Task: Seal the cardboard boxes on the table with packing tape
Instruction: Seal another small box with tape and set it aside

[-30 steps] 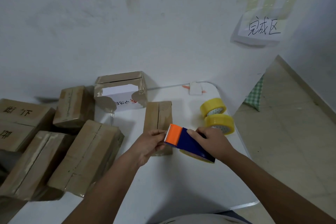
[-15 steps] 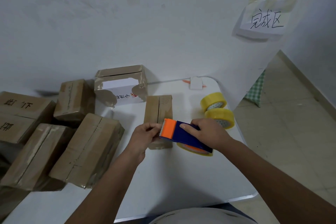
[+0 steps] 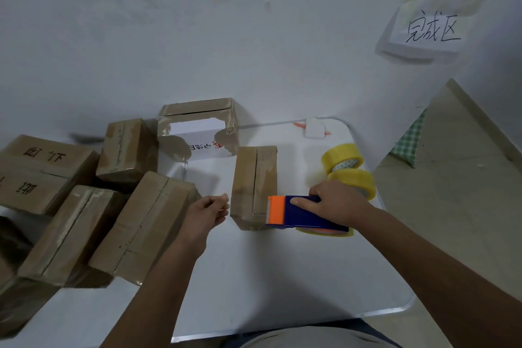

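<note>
We note a small cardboard box [image 3: 254,186] lying flat near the middle of the white counter [image 3: 282,277], its long centre seam running away from the viewer and glossy tape visible over the near end. The tape dispenser [image 3: 305,212], blue body with an orange cutter head, sits at the box's near right corner, its toothed edge against or just over the cardboard; we cannot tell whether a strip runs from it to the box. The right hand [image 3: 336,203] holds the dispenser from above, its grip wrapped round the blue body with the thumb laid flat along the side, and the yellowish roll shows beneath the housing. The left hand [image 3: 210,210] hovers just beside the box's left edge, apart from it, its grip loosely curled with thumb and fingertips close together; we cannot tell whether it pinches anything. Just behind the right hand two spare tape rolls [image 3: 346,169] lie together near the counter's right edge. Beyond the small box stands a white box [image 3: 197,128] wrapped in brown tape with red lettering on its front. On the left a cluster of brown boxes [image 3: 93,206] lies tilted and overlapping, one bearing dark characters. A small white block [image 3: 314,128] rests at the counter's far edge against the wall. A handwritten paper sign [image 3: 429,31] is taped to the wall at upper right, and green checked cloth [image 3: 409,141] lies on the floor.
</note>
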